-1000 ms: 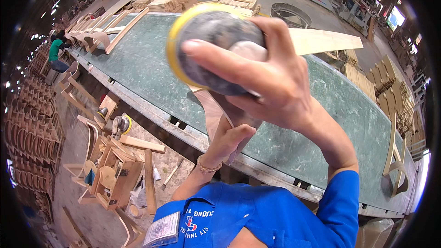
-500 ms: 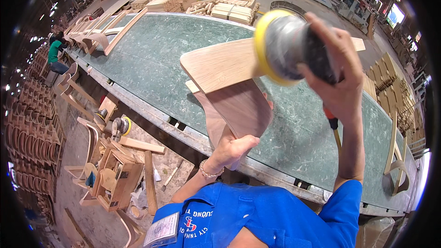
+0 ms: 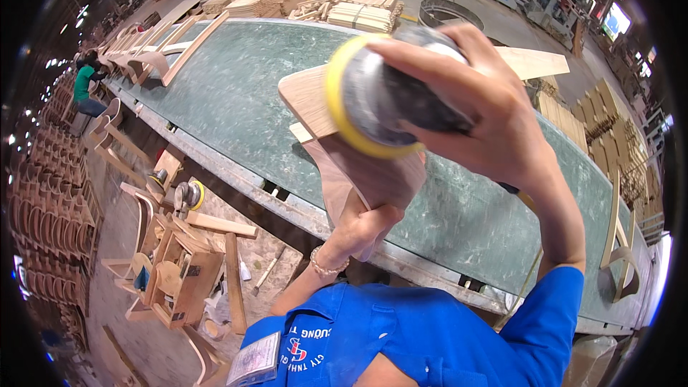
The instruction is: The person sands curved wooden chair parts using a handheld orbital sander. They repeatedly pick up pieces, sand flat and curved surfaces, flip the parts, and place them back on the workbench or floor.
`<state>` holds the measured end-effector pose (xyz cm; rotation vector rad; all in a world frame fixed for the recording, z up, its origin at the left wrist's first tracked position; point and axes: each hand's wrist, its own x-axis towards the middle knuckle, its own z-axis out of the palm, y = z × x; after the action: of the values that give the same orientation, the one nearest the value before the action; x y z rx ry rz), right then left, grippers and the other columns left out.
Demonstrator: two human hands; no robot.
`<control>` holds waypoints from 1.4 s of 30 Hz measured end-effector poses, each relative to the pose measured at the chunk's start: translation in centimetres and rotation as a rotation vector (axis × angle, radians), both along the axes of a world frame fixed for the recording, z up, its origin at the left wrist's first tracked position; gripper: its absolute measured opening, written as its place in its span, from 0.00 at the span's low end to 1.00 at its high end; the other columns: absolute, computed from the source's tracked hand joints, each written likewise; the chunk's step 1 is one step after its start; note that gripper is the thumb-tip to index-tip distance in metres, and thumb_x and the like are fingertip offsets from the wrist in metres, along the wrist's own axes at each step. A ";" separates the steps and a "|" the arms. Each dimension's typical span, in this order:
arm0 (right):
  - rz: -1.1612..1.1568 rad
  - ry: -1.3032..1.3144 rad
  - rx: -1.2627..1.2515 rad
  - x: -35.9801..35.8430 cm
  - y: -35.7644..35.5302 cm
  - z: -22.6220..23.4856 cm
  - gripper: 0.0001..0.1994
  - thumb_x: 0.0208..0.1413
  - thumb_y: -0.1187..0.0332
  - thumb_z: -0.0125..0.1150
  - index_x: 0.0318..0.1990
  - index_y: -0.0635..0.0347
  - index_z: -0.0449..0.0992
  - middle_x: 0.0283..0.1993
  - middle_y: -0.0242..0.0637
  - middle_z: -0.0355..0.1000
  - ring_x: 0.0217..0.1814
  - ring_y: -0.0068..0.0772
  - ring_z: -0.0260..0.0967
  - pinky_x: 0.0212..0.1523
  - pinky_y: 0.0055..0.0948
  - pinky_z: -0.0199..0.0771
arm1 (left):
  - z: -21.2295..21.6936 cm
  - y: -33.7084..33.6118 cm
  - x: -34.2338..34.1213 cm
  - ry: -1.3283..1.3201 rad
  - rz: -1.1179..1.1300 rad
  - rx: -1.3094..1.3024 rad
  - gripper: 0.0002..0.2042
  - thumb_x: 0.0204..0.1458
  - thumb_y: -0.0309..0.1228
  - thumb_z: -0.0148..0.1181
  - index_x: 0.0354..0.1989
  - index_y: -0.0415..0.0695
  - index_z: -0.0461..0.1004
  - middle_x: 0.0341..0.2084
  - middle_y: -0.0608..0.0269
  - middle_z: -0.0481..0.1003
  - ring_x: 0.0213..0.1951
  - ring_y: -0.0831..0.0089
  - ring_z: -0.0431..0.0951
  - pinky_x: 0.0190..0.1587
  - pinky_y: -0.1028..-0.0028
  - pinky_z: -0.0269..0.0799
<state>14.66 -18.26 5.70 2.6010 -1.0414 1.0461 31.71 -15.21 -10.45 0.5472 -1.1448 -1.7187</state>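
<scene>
My right hand [image 3: 487,107] is wrapped round an orbital sander [image 3: 380,93] with a yellow rim, blurred by motion. Its pad faces left, over the upper face of a curved wooden chair part [image 3: 304,100]. Whether the pad touches the wood I cannot tell. Below, my left hand [image 3: 365,231] grips the lower edge of the same part, which stands tilted above a green-topped table [image 3: 236,100]. The sander hides the middle of the wood, while its pale far end sticks out to the right behind my right hand.
Chair frames [image 3: 154,61] lie at the table's far left, near a person in green [image 3: 86,86]. A second sander [image 3: 190,195] and a wooden box [image 3: 183,272] sit at lower left. Stacked wooden slats [image 3: 365,11] stand beyond the table. Another frame [image 3: 622,251] leans at right.
My right hand has swung the sander leftward and slightly down across the chair part. My left hand keeps its hold in nearly the same place.
</scene>
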 end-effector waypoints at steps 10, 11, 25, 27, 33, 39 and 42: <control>0.029 0.004 0.070 -0.6 1.2 -0.2 0.37 0.27 0.78 0.68 0.55 0.51 0.73 0.47 0.43 0.71 0.48 0.45 0.67 0.50 0.38 0.68 | -1.3 -0.5 0.6 -0.145 0.016 0.031 0.24 0.36 0.18 0.57 0.48 0.34 0.69 0.42 0.60 0.74 0.45 0.73 0.73 0.49 0.74 0.67; 0.035 0.028 0.078 -0.2 1.3 -0.1 0.37 0.26 0.78 0.68 0.55 0.51 0.74 0.47 0.43 0.71 0.48 0.46 0.67 0.50 0.38 0.68 | -1.3 -0.4 0.6 -0.081 0.002 0.039 0.23 0.35 0.18 0.57 0.47 0.34 0.69 0.41 0.60 0.74 0.44 0.73 0.73 0.48 0.74 0.67; 0.146 -0.087 0.095 -1.2 2.4 -2.3 0.29 0.39 0.62 0.68 0.55 0.33 0.71 0.41 0.50 0.64 0.39 0.49 0.71 0.34 0.40 0.78 | -0.7 0.8 -0.8 0.064 0.040 0.112 0.23 0.39 0.19 0.58 0.49 0.33 0.67 0.39 0.59 0.73 0.39 0.73 0.74 0.44 0.74 0.70; 0.149 -0.124 0.072 -1.5 2.3 -2.5 0.30 0.39 0.63 0.69 0.55 0.33 0.71 0.41 0.49 0.65 0.38 0.48 0.71 0.34 0.39 0.77 | -0.2 1.0 -0.6 -0.024 0.101 0.071 0.28 0.38 0.19 0.56 0.54 0.32 0.64 0.43 0.55 0.72 0.45 0.70 0.73 0.50 0.70 0.68; -0.226 -0.212 0.159 -11.0 0.6 -3.9 0.33 0.39 0.65 0.69 0.58 0.40 0.69 0.45 0.42 0.70 0.48 0.42 0.65 0.50 0.40 0.69 | 2.3 0.6 -3.1 0.004 0.087 -0.048 0.42 0.30 0.23 0.52 0.63 0.34 0.51 0.53 0.47 0.66 0.58 0.58 0.65 0.60 0.63 0.60; -0.428 -0.645 0.228 -23.0 -1.2 -5.4 0.33 0.42 0.66 0.64 0.61 0.43 0.67 0.52 0.42 0.70 0.55 0.34 0.68 0.59 0.35 0.67 | 2.0 0.7 -3.3 -0.037 0.047 -0.103 0.42 0.30 0.23 0.53 0.63 0.34 0.50 0.53 0.47 0.65 0.58 0.57 0.65 0.60 0.61 0.60; -0.480 -0.567 0.155 -23.2 -1.1 -6.3 0.33 0.42 0.65 0.65 0.61 0.39 0.67 0.49 0.41 0.70 0.52 0.35 0.68 0.57 0.32 0.67 | 2.1 0.9 -3.9 0.011 0.075 -0.081 0.42 0.30 0.24 0.54 0.63 0.33 0.51 0.52 0.46 0.66 0.57 0.56 0.65 0.59 0.60 0.62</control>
<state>-8.56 -19.31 -0.57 2.0022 -1.8110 1.6447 27.77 -14.31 -8.36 0.5237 -1.1663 -1.6029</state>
